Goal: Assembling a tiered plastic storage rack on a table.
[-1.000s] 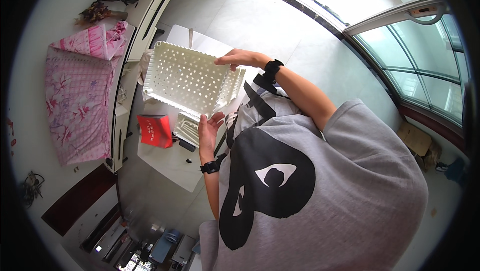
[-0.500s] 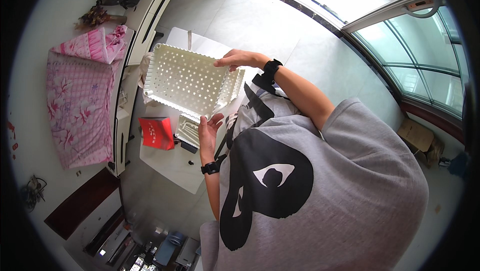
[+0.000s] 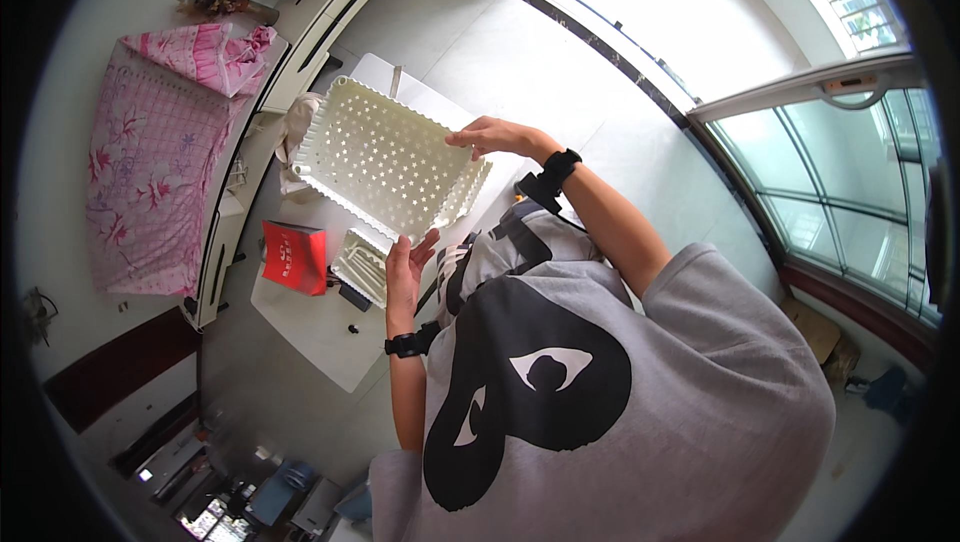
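Observation:
A pale cream plastic basket [image 3: 385,164] with star-shaped holes and a scalloped rim is tilted over the white table, its open side facing me. My right hand [image 3: 490,136] grips its upper right rim, fingers bent over the edge. At its lower corner, my left hand [image 3: 406,267] supports the rim with thumb and fingers somewhat apart; part of that contact is hidden. Both wrists wear black bands. Below the basket, a smaller cream slotted tray [image 3: 360,267] rests on the table beside a red box [image 3: 295,258].
The white table [image 3: 310,337] carries small black items near the tray. A pale cloth [image 3: 297,130] lies behind the basket. Left of it stands a long cabinet [image 3: 300,64] with a pink flowered cloth [image 3: 155,177] on top. A glass door [image 3: 820,167] stands at the right.
The whole view has shifted and turned slightly. Both hands stay at the same places on the basket, which keeps about the same tilt.

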Tool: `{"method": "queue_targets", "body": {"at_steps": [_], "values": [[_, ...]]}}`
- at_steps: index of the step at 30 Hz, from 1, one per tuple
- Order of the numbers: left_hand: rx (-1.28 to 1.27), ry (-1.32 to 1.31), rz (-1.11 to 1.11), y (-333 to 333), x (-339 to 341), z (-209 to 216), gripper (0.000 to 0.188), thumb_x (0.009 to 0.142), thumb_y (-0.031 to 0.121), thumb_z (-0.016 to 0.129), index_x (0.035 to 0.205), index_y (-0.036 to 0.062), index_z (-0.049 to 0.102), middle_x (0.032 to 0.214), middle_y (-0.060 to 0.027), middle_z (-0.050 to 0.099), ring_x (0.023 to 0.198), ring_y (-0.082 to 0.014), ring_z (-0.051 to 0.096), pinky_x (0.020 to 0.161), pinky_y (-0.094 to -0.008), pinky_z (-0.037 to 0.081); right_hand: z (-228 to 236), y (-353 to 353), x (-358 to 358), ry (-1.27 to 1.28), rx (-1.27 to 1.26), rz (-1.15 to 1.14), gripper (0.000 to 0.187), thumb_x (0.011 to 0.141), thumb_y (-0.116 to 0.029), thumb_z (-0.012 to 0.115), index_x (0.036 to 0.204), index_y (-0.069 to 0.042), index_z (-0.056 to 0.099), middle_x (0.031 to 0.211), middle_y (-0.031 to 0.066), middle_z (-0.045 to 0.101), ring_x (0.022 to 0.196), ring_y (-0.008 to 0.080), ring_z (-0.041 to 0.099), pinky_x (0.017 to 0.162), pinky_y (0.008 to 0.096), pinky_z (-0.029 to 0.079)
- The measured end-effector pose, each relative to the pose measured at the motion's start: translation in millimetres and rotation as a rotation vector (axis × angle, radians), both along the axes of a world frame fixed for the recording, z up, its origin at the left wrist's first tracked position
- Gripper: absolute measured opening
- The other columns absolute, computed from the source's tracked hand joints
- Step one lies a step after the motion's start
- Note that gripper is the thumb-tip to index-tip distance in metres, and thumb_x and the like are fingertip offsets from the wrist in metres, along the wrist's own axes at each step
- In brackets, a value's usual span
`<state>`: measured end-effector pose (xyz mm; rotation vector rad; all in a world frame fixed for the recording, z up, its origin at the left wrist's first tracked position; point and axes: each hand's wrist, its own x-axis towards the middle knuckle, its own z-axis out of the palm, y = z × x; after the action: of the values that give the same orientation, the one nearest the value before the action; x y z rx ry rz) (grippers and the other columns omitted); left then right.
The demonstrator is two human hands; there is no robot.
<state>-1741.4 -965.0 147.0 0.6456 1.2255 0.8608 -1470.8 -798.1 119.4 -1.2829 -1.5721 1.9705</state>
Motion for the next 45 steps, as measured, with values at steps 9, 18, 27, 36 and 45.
{"method": "queue_targets", "body": {"at_steps": [9, 18, 27, 36, 45], "values": [[0.002, 0.031, 0.197, -6.6, -1.1, -8.5, 0.038, 0.093, 0.049, 0.050, 0.093, 0.0110, 0.050, 0.095, -0.0134, 0.067, 0.096, -0.0217, 0.065, 0.082, -0.0302, 0.045, 14.7, 3.6, -17.0, -0.114, 0.046, 0.159, 0.075, 0.095, -0.058, 0.033, 0.128, 0.007, 0.048, 0.121, 0.0208, 0.058, 0.090, 0.0267, 0.065, 0.095, 0.0380, 0.043], [0.152, -0.280, 0.418, -15.2, 6.0, -16.8, 0.055, 0.093, 0.048, 0.037, 0.121, 0.0022, 0.050, 0.112, -0.0132, 0.064, 0.109, -0.0185, 0.057, 0.091, -0.0312, 0.039, 9.1, -2.7, -18.2, 0.097, 0.015, 0.077, 0.071, 0.096, -0.056, 0.035, 0.125, 0.006, 0.049, 0.110, 0.0153, 0.061, 0.094, 0.0205, 0.062, 0.089, 0.0328, 0.049], [0.155, -0.229, 0.400, -19.3, 12.7, -41.7, 0.048, 0.098, 0.044, 0.039, 0.130, 0.0082, 0.046, 0.113, -0.0062, 0.063, 0.112, -0.0158, 0.056, 0.092, -0.0329, 0.040, 23.6, 0.9, -19.3, -0.386, 0.415, 0.080, 0.047, 0.096, -0.037, 0.050, 0.123, 0.001, 0.047, 0.103, 0.0117, 0.061, 0.095, 0.0202, 0.058, 0.084, 0.0315, 0.044], [0.382, -0.016, 0.454, -20.8, 5.9, -60.9, 0.033, 0.097, 0.019, 0.048, 0.125, 0.0015, 0.051, 0.105, -0.0072, 0.066, 0.103, -0.0148, 0.060, 0.088, -0.0285, 0.046, 93.2, -53.3, -128.4, -0.132, 1.115, 0.594, 0.045, 0.078, -0.017, 0.073, 0.118, -0.007, 0.057, 0.101, 0.0110, 0.061, 0.100, 0.0277, 0.055, 0.086, 0.0372, 0.045], [0.400, -0.056, 0.595, -29.8, 18.2, -76.9, 0.031, 0.094, 0.019, 0.055, 0.118, -0.0015, 0.054, 0.102, -0.0089, 0.065, 0.101, -0.0145, 0.060, 0.089, -0.0270, 0.045, 53.2, -84.0, -149.4, -0.061, 0.989, 0.577, 0.027, 0.080, -0.004, 0.066, 0.106, -0.002, 0.056, 0.085, 0.0110, 0.062, 0.076, 0.0274, 0.059, 0.069, 0.0380, 0.049]]}}
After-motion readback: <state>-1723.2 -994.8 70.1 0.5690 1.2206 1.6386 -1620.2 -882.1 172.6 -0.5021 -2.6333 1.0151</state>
